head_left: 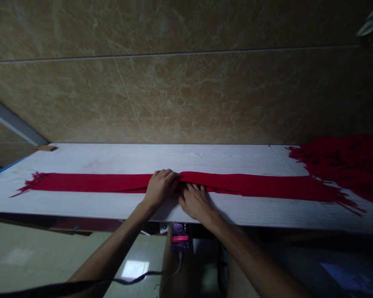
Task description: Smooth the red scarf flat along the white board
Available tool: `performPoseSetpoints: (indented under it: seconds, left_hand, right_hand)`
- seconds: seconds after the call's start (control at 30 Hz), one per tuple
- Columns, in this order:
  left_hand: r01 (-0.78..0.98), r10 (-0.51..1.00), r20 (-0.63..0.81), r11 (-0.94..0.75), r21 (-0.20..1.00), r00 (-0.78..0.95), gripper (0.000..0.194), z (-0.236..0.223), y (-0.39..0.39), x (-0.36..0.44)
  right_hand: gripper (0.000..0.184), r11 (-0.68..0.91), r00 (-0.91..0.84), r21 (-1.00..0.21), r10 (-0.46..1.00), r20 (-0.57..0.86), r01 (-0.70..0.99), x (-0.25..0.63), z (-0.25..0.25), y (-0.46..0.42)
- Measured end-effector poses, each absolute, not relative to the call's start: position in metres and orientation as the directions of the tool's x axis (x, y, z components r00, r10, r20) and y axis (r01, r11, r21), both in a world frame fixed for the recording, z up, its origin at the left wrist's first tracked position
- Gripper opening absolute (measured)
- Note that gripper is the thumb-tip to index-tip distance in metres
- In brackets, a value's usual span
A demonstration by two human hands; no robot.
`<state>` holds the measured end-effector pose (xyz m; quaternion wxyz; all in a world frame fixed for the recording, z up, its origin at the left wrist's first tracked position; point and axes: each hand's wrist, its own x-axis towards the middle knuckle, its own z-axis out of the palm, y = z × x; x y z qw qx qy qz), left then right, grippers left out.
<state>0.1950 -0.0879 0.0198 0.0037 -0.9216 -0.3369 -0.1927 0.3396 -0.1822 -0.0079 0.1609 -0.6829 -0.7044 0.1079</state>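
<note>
A long red scarf (90, 182) with fringed ends lies folded into a narrow band across the white tabletop. Near its middle, my left hand (161, 186) bends its fingers over the far edge and grips the cloth, which is slightly raised there. Just to the right, my right hand (195, 202) lies low with its fingers stretched out and apart. Its fingertips reach under the scarf's near edge and are partly hidden. The two hands almost touch, and the cloth between them is dark and hard to make out.
A heap of red fringed cloth (348, 165) rests at the table's right end. Behind the white table (136, 159) rises a brown tiled wall (186, 95). A small wooden block (46, 147) sits at the back left. Below the front edge, a phone (180, 236) with a cable rests by my legs.
</note>
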Motion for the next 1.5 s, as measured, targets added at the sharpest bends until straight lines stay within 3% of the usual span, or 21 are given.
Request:
performPoseSetpoints:
  seconds: [0.4, 1.17, 1.5]
  left_hand:
    - [0.623, 0.615, 0.406, -0.771, 0.132, 0.676, 0.021, 0.0216, -0.0879, 0.1925]
    - [0.622, 0.618, 0.44, -0.767, 0.157, 0.651, 0.02, 0.0233, -0.0887, 0.1902]
    - [0.64, 0.652, 0.333, -0.751, 0.162, 0.681, 0.022, 0.0205, -0.0899, 0.1882]
  right_hand:
    - [0.048, 0.056, -0.051, -0.385, 0.998, 0.023, 0.921, 0.3393, -0.0035, -0.1817]
    - [0.057, 0.079, -0.057, -0.351, 0.996, 0.072, 0.933, 0.3403, -0.0049, -0.1828]
    - [0.047, 0.054, -0.051, -0.355, 0.999, 0.018, 0.933, 0.3387, -0.0044, -0.1827]
